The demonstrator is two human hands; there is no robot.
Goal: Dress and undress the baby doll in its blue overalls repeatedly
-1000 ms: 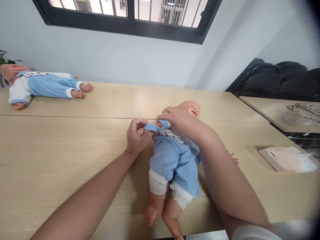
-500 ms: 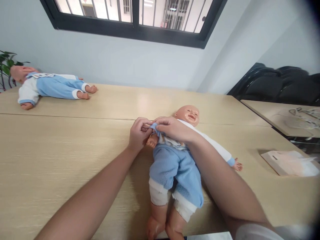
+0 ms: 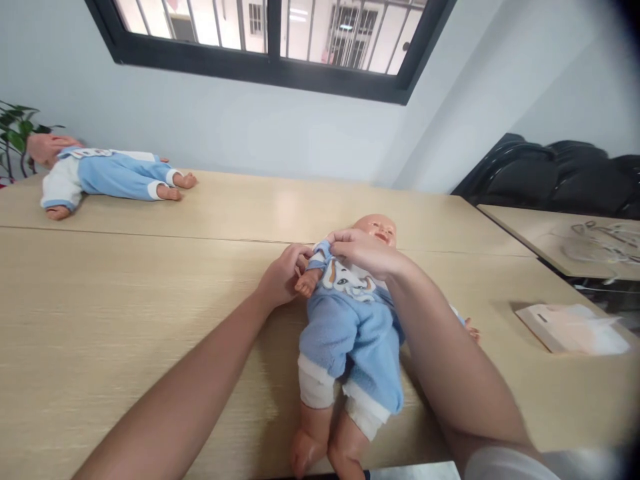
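A baby doll in a blue and white romper lies on its back on the wooden table, head away from me. My left hand is closed around the doll's small arm, whose hand sticks out below my fingers. My right hand pinches the blue-edged sleeve cuff at the doll's shoulder, right against my left fingers. My right forearm crosses over the doll's far side.
A second doll in the same clothes lies at the far left of the table, near a plant. A flat pale packet rests at the right. Black chairs and another table stand beyond.
The sleeve cuff, stretched out between my hands a second ago, has gone up toward the doll's shoulder, and the doll's bare hand now shows below my left hand. The romper's printed chest is uncovered.
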